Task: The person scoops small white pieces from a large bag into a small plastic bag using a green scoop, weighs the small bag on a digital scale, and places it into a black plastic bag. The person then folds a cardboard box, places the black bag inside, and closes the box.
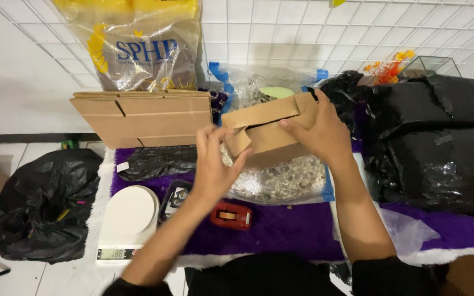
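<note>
A small brown cardboard box [267, 127] is held up in front of me with its flaps partly folded. My right hand [319, 131] grips its right side, thumb across the front. At the box's left end, my left hand [215, 164] has spread fingers, its fingertips touching a loose flap. Behind and below the box lies a clear plastic bag of pale gravel-like bits [283, 178].
A red tape dispenser [231, 215] lies on the purple cloth [281, 227]. A white kitchen scale [127, 222] stands at the left, by a dark tray [174, 198]. Flat cardboard [138, 118] leans at the back; black bags [440, 142] fill the right. Another black bag [42, 205] sits on the floor.
</note>
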